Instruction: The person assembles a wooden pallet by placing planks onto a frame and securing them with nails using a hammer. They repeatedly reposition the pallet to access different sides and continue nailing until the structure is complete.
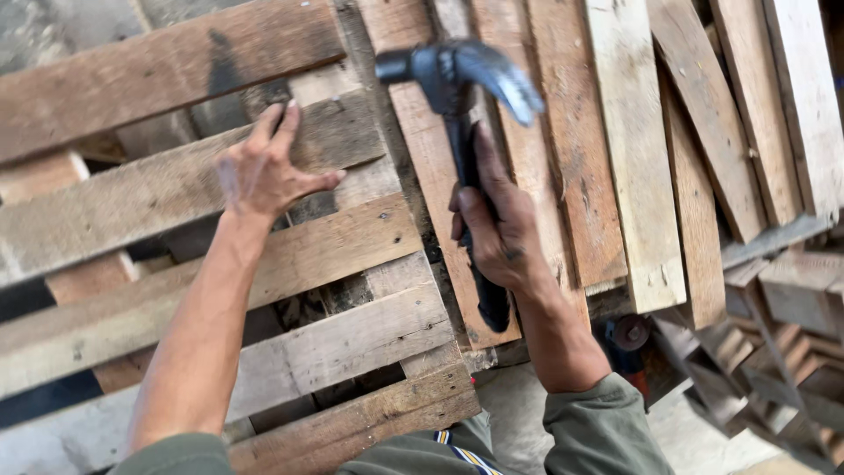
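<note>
**Hammer raised over pallet slats**

Right hand [497,233] clenched round the black handle of a claw hammer [457,114], grip closed mid-handle, thumb laid up along the shaft. Hammer head sits high in view, above the hand, slightly blurred; claw curves off to the right, striking face points left. Handle butt pokes out below the fist.

Left hand [264,171] released, holding nothing: palm flat, fingers spread, pressed on a weathered slat [132,198] of the wooden pallet [334,343]. Fingertips reach the slat's upper edge, thumb pointing right toward the hammer. Hands are near one another but apart.

Pallet fills the left half of view, slats running slightly uphill to the right, dark gaps between them. To the right, loose planks [633,158] lie side by side, running away from the viewer; hammer is held over the nearest of these. Further right, stacked pallet pieces [782,308]. Below the right forearm, a small dark-and-red tool [629,339] on the concrete floor [519,413], partly hidden. Olive-green sleeves on both arms.
</note>
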